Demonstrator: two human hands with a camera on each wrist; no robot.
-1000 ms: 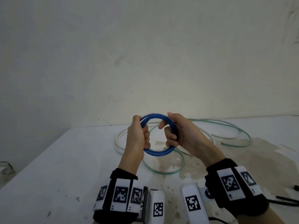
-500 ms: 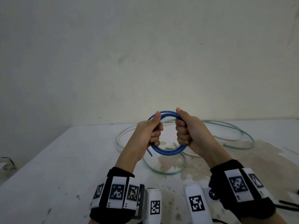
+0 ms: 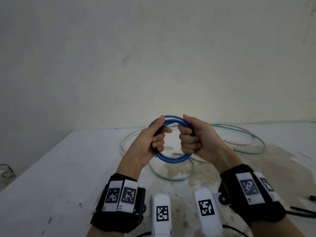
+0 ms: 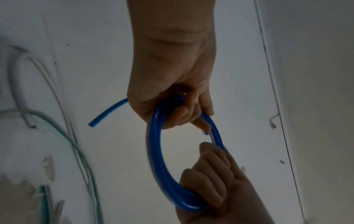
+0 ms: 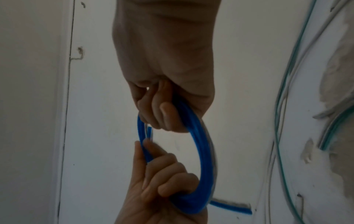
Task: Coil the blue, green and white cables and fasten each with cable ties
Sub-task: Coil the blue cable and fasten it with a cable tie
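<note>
The blue cable (image 3: pixel 171 159) is wound into a small coil held upright above the white table (image 3: pixel 59 168). My left hand (image 3: pixel 150 139) grips the coil's left side, thumb lying along its top. My right hand (image 3: pixel 191 135) grips its right side in a fist. In the left wrist view the blue coil (image 4: pixel 155 151) hangs from my left hand (image 4: pixel 184 109), and a short loose end (image 4: pixel 107 112) sticks out left. In the right wrist view my right hand (image 5: pixel 164 112) holds the coil (image 5: pixel 205 151). The green cable (image 3: pixel 172 177) and white cable (image 3: pixel 124 142) lie loose on the table behind.
Black cable ties (image 3: pixel 301 212) lie at the table's right edge near my right wrist. A stained, worn patch (image 3: pixel 256 168) covers the table's right half. The wall (image 3: pixel 153 57) rises just behind the table. The table's left edge runs diagonally at the left.
Both hands shifted their hold on the blue coil from a loose hold to tight fists and drew closer together; the coil looks smaller and tighter. It was raised slightly.
</note>
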